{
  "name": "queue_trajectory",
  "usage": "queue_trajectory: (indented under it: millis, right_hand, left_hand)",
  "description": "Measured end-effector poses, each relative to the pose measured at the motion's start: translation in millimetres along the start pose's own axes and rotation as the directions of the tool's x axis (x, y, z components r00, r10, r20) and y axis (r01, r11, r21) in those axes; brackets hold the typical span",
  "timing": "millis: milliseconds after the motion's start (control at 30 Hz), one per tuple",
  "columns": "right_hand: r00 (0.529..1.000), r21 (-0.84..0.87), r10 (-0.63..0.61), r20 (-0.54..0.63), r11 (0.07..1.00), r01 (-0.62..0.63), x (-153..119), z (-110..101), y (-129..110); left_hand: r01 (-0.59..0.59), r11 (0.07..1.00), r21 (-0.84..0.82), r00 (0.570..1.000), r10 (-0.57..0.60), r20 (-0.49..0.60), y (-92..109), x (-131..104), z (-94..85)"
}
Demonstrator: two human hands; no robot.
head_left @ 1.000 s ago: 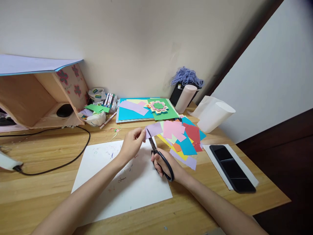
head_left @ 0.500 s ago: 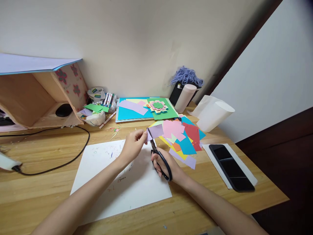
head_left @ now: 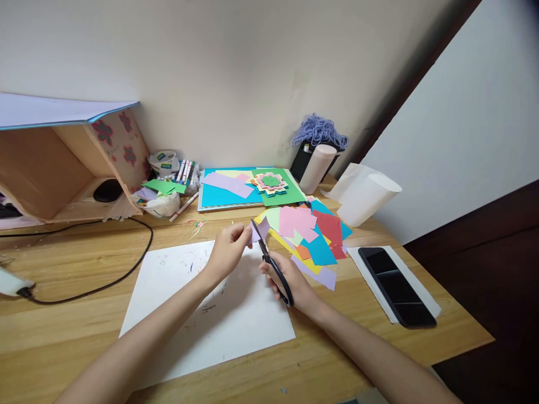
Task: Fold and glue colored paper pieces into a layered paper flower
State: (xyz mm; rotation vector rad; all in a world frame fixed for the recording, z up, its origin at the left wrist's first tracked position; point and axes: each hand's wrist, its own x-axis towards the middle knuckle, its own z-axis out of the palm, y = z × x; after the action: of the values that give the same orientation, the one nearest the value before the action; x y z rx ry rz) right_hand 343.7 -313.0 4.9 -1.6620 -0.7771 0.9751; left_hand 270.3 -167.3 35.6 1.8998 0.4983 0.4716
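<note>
My left hand (head_left: 231, 246) pinches a small piece of lilac paper (head_left: 263, 229) at its left edge, above a white sheet. In my right hand (head_left: 286, 276) is a pair of black-handled scissors (head_left: 288, 292), its blades pointing up and crossing the lilac paper close to my left fingertips. The white sheet of paper (head_left: 177, 314) under both hands bears small coloured marks. Just beyond my right hand lies a heap of coloured paper scraps (head_left: 320, 250), in pink, blue, red, yellow and orange.
A layered paper flower (head_left: 272, 182) rests on green paper atop blue sheets (head_left: 210, 196). Markers (head_left: 185, 171) and a scrap bag (head_left: 162, 206) stand left, near an open box (head_left: 46, 163) and a black cable (head_left: 143, 258). A phone (head_left: 396, 286) and paper roll (head_left: 370, 199) lie right.
The scissor blades have closed further on the lilac paper, whose right part now looks folded up and smaller. My right fingers have drawn the handles together.
</note>
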Motion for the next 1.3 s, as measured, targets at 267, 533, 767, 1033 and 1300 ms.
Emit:
queue_trajectory:
  millis: [267, 533, 767, 1033, 1300]
  right_hand:
    - [0.904, -0.778, -0.271, -0.332, 0.620, -0.101, 20, -38, -4]
    - [0.842, -0.852, -0.430, -0.327, 0.519, -0.067, 9, -59, -11]
    - [0.488, -0.492, -0.169, -0.856, 0.554, -0.672, -94, -145, 36]
    - [0.498, -0.423, -0.095, -0.862, 0.677, -0.603, -110, -164, 63]
    - [0.525, -0.307, -0.068, -0.848, 0.872, -0.383, -121, -188, 77]
  left_hand:
    - [0.018, 0.996, 0.091, 0.996, -0.026, 0.085, -9, -3, 12.6]
    - [-0.036, 0.988, 0.149, 0.970, -0.002, 0.244, -17, -21, 38.5]
    - [-0.041, 0.989, 0.144, 0.944, -0.009, 0.331, -14, -34, 53.1]
    - [-0.086, 0.979, 0.186, 0.901, -0.002, 0.433, 1, -27, 83.8]
    - [-0.151, 0.977, 0.150, 0.880, 0.063, 0.471, 11, -23, 120.2]
